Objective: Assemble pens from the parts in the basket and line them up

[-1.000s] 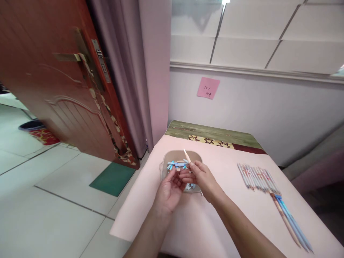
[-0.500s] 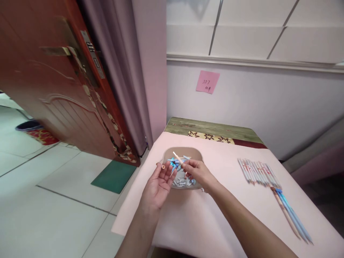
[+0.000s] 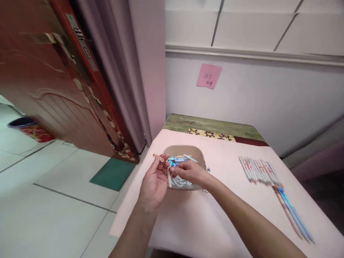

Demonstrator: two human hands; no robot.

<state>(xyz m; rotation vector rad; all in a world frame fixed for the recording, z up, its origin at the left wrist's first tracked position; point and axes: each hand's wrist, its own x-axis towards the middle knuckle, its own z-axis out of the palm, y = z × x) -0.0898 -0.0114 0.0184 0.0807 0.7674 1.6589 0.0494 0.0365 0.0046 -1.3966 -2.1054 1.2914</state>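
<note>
My left hand [image 3: 153,182] is palm up, thumb and finger pinching a small orange-brown tube-shaped pen part [image 3: 158,157]. Close beside it, my right hand [image 3: 189,171] is closed at the fingertips on a slim peach pen barrel [image 3: 169,180], which points downward between both hands. Whether the left fingers also touch the barrel is hard to see. Under the hands stands a beige plastic basin [image 3: 199,152]. Inside it lie loose blue pen parts [image 3: 173,162], longer barrels across the far side [image 3: 189,157] and many small whitish pieces [image 3: 181,182].
On the right of the pink-covered table [image 3: 225,208] lies a row of pale pens [image 3: 259,170]. Several brown and blue pens [image 3: 292,215] lie nearer. A pink note [image 3: 209,76] is on the wall, and a brown door [image 3: 67,89] stands at left.
The peach barrel has swung from pointing up-left to pointing down, and my right hand has shifted left toward my left hand. The brown part stays pinched in my left hand.
</note>
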